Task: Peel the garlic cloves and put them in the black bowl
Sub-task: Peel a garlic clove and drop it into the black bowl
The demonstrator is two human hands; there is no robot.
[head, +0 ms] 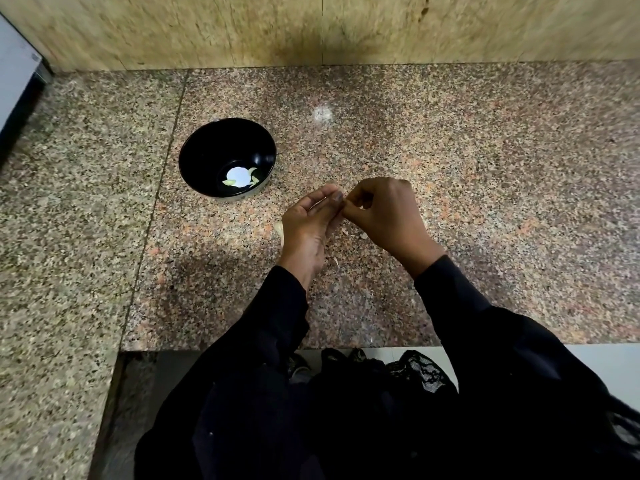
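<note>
The black bowl (227,157) stands on the speckled granite counter (485,188), left of my hands, with pale peeled garlic pieces (254,176) around a bright glare spot at its bottom. My left hand (306,225) and my right hand (384,211) meet just right of the bowl. Their fingertips pinch something small between them, presumably a garlic clove, which is almost wholly hidden. A pale clove or skin (280,230) lies on the counter by my left hand, and small skin flakes (363,235) lie under my hands.
A tan stone wall (311,29) rises behind the counter. A grey appliance edge (17,74) sits at the far left. The counter's front edge (346,348) runs below my forearms, with black clothing and floor beneath.
</note>
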